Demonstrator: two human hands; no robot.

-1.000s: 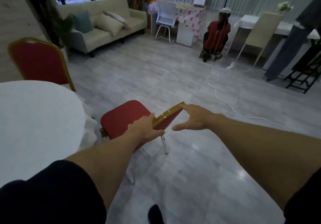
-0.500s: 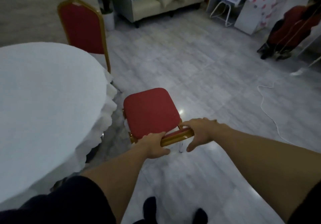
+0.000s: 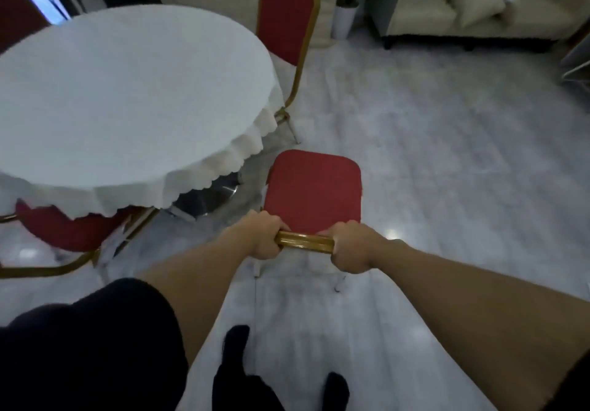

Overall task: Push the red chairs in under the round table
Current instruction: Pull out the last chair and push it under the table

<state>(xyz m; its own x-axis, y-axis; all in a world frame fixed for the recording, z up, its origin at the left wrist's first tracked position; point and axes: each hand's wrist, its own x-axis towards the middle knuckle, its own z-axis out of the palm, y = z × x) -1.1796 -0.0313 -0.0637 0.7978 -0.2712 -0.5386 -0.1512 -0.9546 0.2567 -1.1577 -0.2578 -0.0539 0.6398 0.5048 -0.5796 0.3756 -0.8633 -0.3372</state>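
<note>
A red chair (image 3: 314,192) with a gold frame stands on the floor just right of the round table (image 3: 121,91), which is covered by a white cloth. Its seat lies outside the cloth's edge. My left hand (image 3: 260,240) and my right hand (image 3: 351,246) both grip the gold top rail of its backrest. A second red chair (image 3: 287,14) stands at the table's far right side, backrest upright. A third red chair (image 3: 67,230) sits at the near left with its seat partly under the cloth. Part of another red backrest (image 3: 16,18) shows at the far left.
A cream sofa (image 3: 472,11) with cushions stands at the back right, with a white plant pot (image 3: 344,21) beside it. The table's shiny metal base (image 3: 207,196) shows under the cloth. Grey tiled floor spreads to the right. My dark shoes (image 3: 234,343) are below.
The view has swung left toward the table. Both hands have closed fully around the backrest rail, and the chair has turned and come closer to the table's edge.
</note>
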